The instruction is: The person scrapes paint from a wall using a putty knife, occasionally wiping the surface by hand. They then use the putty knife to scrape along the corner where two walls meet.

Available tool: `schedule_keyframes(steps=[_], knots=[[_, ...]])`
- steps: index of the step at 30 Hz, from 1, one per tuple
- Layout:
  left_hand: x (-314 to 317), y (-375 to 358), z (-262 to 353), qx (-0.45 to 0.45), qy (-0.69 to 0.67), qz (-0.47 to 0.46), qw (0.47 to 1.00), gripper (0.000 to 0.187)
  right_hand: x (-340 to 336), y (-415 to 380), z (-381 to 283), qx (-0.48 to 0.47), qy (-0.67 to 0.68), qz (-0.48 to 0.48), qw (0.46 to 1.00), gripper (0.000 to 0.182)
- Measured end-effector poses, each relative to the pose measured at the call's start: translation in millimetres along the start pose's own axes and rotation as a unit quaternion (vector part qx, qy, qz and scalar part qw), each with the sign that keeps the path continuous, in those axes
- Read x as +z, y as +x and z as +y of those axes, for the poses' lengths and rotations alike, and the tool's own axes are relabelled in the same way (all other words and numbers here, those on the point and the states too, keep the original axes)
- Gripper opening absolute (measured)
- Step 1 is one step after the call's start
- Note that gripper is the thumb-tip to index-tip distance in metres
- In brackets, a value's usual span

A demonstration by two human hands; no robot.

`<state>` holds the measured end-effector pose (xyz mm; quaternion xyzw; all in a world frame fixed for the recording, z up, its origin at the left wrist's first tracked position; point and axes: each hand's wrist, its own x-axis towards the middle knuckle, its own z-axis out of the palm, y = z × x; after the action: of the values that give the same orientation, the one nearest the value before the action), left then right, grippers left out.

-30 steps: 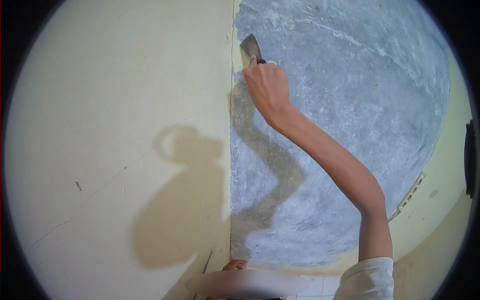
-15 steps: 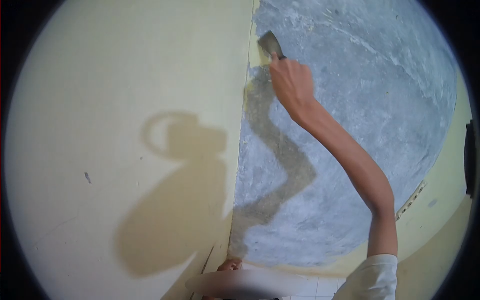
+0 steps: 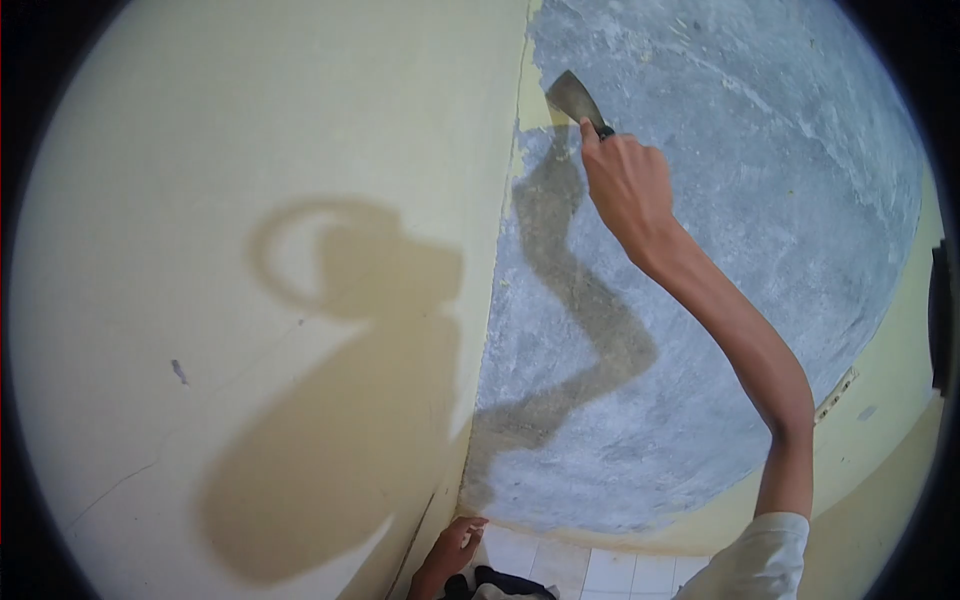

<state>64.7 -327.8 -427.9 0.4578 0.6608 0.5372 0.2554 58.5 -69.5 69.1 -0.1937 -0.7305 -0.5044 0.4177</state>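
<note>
My right hand (image 3: 628, 185) grips a putty knife (image 3: 577, 97), index finger stretched along the blade and the other fingers wrapped round the handle. The wide metal blade points up and left, its edge close over a remnant of yellow paint (image 3: 536, 108) beside the wall corner. Bare grey wall (image 3: 720, 250) spreads behind the arm, with scraped, ragged paint edges along the corner. Low at the bottom of the view, my left hand (image 3: 460, 543) hangs near the foot of the corner, its fingers loosely curled and apart, nothing visible in them.
A cream-painted wall (image 3: 180, 200) with a small chip and a crack stands on the left, bearing my shadow. White floor tiles (image 3: 610, 573) show below. A pale strip (image 3: 835, 396) lies at the lower right, and a dark object (image 3: 940, 318) is at the far right.
My right hand and the putty knife have shifted slightly right and down in view, as has the wall corner. More of my left hand and the floor tiles now shows at the bottom.
</note>
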Motion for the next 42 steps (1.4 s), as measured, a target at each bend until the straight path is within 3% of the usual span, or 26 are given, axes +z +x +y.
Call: schedule_keyframes(steps=[5,7,8,10,11,14,17,19,27,29,34,42], knots=[[-2,6,1,-0.002,0.021,-0.017,1.0,0.023,2,-16,2,0.006,-0.015,0.049,0.999,0.023],[-4,12,2,0.013,0.016,0.002,1.0,0.023,-9,-22,9,0.002,-0.035,-0.084,0.996,0.021],[-3,9,2,0.02,0.011,0.007,1.0,0.023,-3,-15,7,0.001,-0.034,-0.088,0.996,0.021],[-2,3,4,0.007,0.013,-0.002,1.0,0.024,12,-2,3,-0.002,0.008,0.027,1.0,0.019],[-5,7,5,0.006,0.016,0.001,1.0,0.024,12,0,1,0.001,0.009,0.03,1.0,0.019],[-8,0,3,0.0,0.001,0.024,1.0,0.023,-4,1,-3,0.007,-0.009,0.017,1.0,0.015],[-7,-10,-10,0.007,-0.012,0.037,0.999,0.023,-13,0,5,0.014,-0.011,-0.063,0.998,0.012],[-7,-19,-6,-0.031,-0.003,0.01,0.999,0.024,5,3,-1,-0.005,0.008,0.03,1.0,0.01],[-14,-16,-9,-0.03,0.0,0.028,0.999,0.025,1,-7,-5,0.025,0.014,-0.056,0.998,0.024],[-11,-18,-13,-0.037,0.002,0.025,0.999,0.025,20,15,-15,0.045,0.036,0.046,0.997,0.027],[-19,-23,-2,-0.049,0.009,0.041,0.998,0.025,-8,20,-14,0.078,0.061,-0.029,0.995,0.012],[-33,-30,-1,-0.059,0.01,0.043,0.997,0.026,-13,19,-22,0.075,0.07,-0.004,0.995,0.018]])
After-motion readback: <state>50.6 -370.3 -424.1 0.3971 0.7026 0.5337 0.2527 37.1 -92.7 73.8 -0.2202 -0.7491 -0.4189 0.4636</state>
